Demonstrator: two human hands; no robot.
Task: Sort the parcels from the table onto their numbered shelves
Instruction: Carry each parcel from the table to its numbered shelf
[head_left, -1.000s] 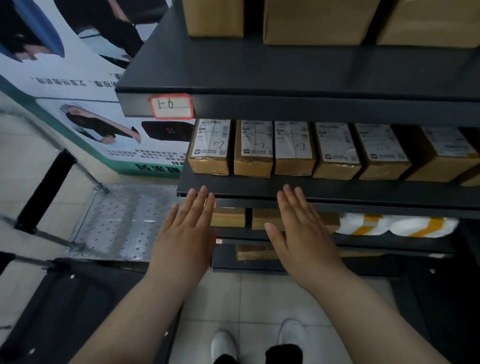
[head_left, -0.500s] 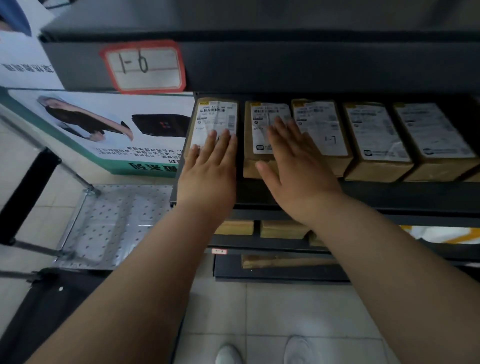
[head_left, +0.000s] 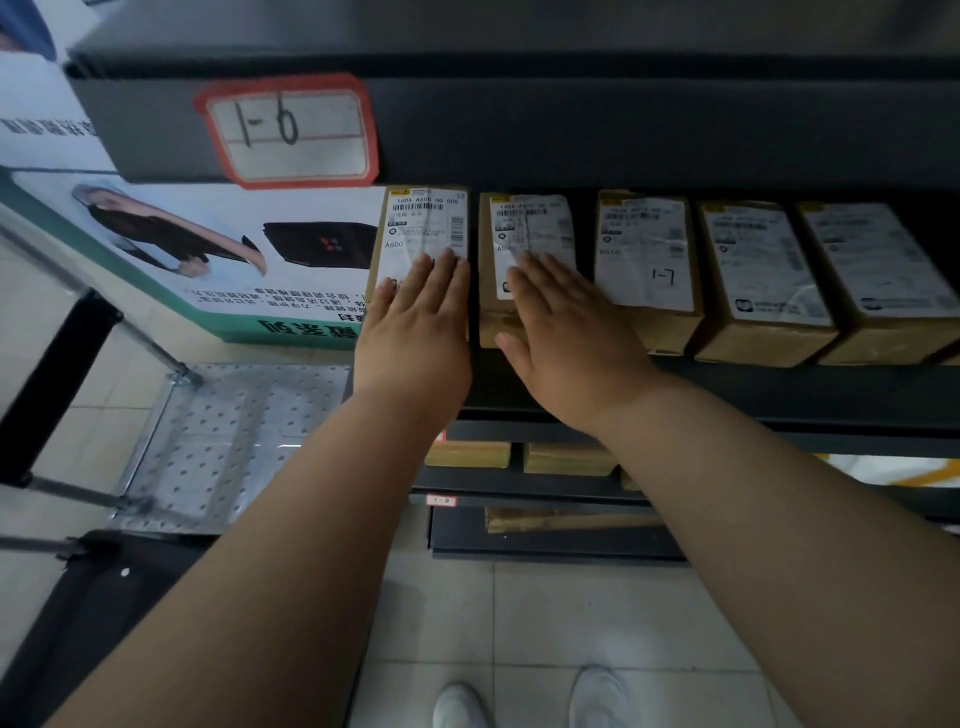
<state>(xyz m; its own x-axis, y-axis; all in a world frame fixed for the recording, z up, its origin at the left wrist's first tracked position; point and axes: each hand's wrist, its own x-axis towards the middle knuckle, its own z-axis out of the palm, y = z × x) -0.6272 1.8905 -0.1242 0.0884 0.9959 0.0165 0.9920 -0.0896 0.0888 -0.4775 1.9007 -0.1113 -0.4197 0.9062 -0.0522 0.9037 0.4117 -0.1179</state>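
Several brown cardboard parcels with white labels stand in a row on a dark shelf (head_left: 779, 395). My left hand (head_left: 415, 332) lies flat, fingers straight, on the leftmost parcel (head_left: 423, 223). My right hand (head_left: 566, 332) lies flat on the second parcel (head_left: 535, 223). The third parcel (head_left: 647, 260) carries a handwritten "1-7". Two more parcels (head_left: 763, 280) follow to the right. The shelf above bears a red-edged tag (head_left: 288, 130) reading "1-6".
Lower shelves hold more brown parcels (head_left: 467, 453) and a white and yellow bag (head_left: 893, 470). A metal platform trolley (head_left: 228, 441) with a black handle (head_left: 52, 384) stands on the tiled floor at left. A poster (head_left: 218, 249) leans behind it.
Both hands rose from the shelf's front edge and came to rest flat on the two leftmost parcels. The view closed in on the shelf.
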